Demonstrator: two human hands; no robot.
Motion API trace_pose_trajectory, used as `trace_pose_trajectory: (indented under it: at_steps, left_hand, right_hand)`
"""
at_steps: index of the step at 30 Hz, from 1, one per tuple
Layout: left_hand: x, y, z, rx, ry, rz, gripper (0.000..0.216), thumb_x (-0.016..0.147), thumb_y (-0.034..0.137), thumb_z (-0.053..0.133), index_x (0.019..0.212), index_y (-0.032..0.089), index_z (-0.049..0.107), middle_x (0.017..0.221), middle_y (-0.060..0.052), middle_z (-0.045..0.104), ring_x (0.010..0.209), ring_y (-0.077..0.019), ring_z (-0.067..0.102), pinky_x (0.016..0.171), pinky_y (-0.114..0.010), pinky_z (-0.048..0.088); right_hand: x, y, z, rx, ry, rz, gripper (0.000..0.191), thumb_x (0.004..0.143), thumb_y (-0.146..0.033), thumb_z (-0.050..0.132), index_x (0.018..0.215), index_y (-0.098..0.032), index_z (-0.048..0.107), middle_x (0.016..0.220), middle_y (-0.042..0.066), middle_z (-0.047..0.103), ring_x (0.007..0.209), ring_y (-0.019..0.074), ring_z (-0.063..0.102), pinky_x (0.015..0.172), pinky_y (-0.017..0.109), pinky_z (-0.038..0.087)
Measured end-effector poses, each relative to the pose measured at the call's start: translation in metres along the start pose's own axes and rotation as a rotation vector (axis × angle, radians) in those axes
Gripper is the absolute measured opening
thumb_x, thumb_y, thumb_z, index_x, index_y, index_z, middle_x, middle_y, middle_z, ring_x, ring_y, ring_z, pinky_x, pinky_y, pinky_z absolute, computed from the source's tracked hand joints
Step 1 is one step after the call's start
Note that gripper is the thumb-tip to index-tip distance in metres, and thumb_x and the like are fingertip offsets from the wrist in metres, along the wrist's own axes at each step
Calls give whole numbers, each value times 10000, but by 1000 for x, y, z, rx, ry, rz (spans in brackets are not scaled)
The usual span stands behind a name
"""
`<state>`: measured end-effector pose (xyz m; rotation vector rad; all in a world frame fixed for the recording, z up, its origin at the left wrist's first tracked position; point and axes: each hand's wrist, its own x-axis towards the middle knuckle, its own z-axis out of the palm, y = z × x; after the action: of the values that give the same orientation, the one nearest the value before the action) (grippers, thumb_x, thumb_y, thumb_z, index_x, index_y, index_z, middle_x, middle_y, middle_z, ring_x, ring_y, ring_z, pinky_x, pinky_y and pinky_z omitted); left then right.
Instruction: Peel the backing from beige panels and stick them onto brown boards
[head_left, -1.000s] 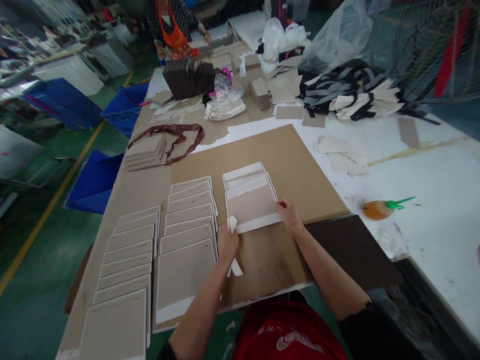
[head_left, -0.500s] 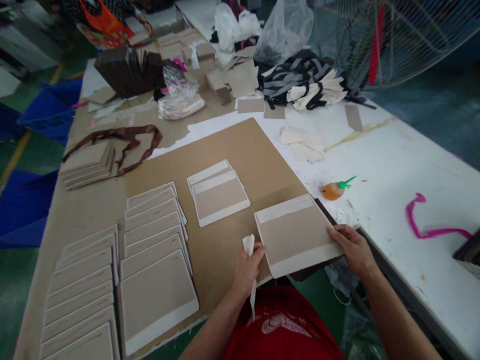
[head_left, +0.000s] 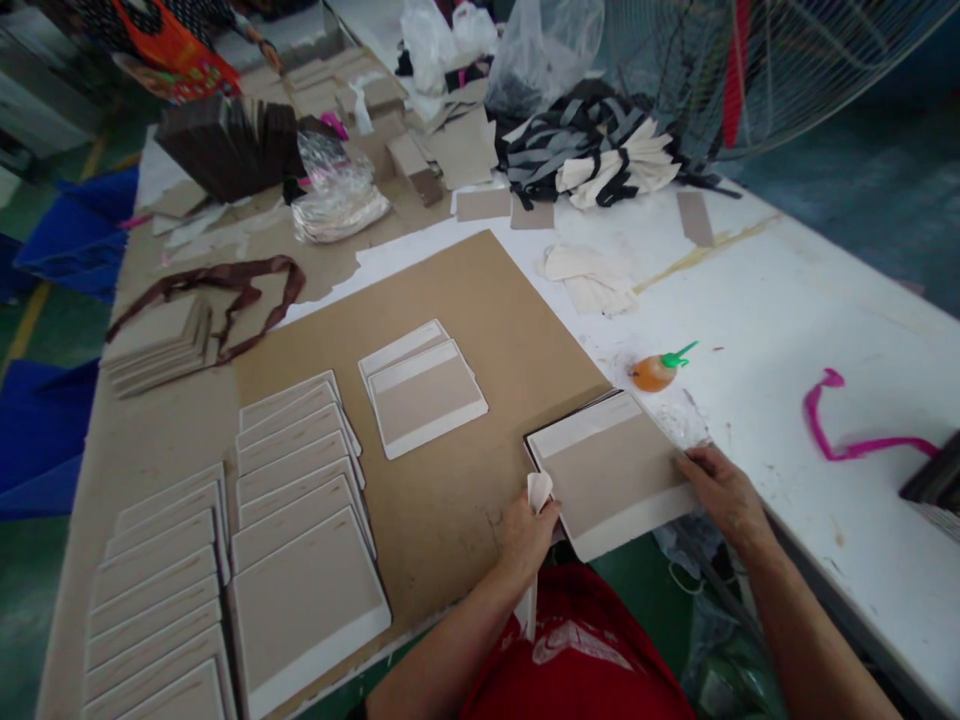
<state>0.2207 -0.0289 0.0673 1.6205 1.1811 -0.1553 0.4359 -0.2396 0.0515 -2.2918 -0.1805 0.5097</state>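
Observation:
A beige board panel with white borders (head_left: 611,480) lies at the table's front edge, on top of dark brown pieces (head_left: 574,408) whose edges show behind it. My right hand (head_left: 724,500) grips the panel's right edge, thumb on top. My left hand (head_left: 529,535) is closed round a white strip (head_left: 538,492), which sticks up above the fist and hangs below it. That fist is against the panel's left edge. Two similar panels (head_left: 427,395) overlap on the brown sheet (head_left: 480,290) farther in. Overlapping rows of panels (head_left: 307,600) lie to the left.
An orange bottle with a green nozzle (head_left: 654,372) lies right of the brown sheet. A magenta ribbon (head_left: 832,445) is at far right. Behind are dark straps (head_left: 577,135), plastic bags (head_left: 341,190) and a large fan (head_left: 787,60). A person in an orange apron (head_left: 176,50) stands far left.
The panel has come to lie over the dark pieces, more squarely aligned with them. My left hand has moved right along with it. The camera view has shifted slightly.

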Motion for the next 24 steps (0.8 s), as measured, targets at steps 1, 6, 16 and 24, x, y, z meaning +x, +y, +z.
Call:
trace_pose_trajectory:
  at_steps: [1, 6, 16, 24]
  left_hand:
    - [1, 0, 1, 20, 0, -5, 87, 780, 276, 632, 807, 198, 660, 795, -62, 710, 740, -222, 661, 662, -295, 444]
    - [-2, 3, 4, 114, -7, 5, 194, 810, 289, 618, 945, 169, 688, 921, -111, 726, 869, -254, 678, 749, -313, 471]
    - [46, -19, -134, 419, 451, 96, 367, 878, 178, 535, 1243, 163, 572, 1217, -117, 634, 1089, -222, 624, 932, -303, 477]
    - [82, -38, -198, 555, 502, -32, 393, 855, 84, 485, 1235, 154, 559, 1422, -160, 465, 1122, -252, 622, 919, -324, 504]
  right_hand:
    - [1, -1, 0, -33, 7, -5, 366, 742, -564, 558, 808, -212, 635, 641, 8, 612, 600, 183, 535, 562, 306, 403]
    - [-2, -6, -2, -394, 99, -178, 394, 783, -558, 512, 872, -213, 683, 846, 105, 666, 783, 277, 599, 713, 412, 457]
    - [3, -132, 159, -64, -312, -581, 344, 834, -405, 554, 1088, -184, 625, 1036, 107, 666, 924, 231, 627, 778, 362, 520]
    - [33, -213, 270, -344, -301, -438, 378, 794, -296, 601, 1122, -107, 602, 1105, 191, 650, 1083, 307, 591, 927, 415, 439]
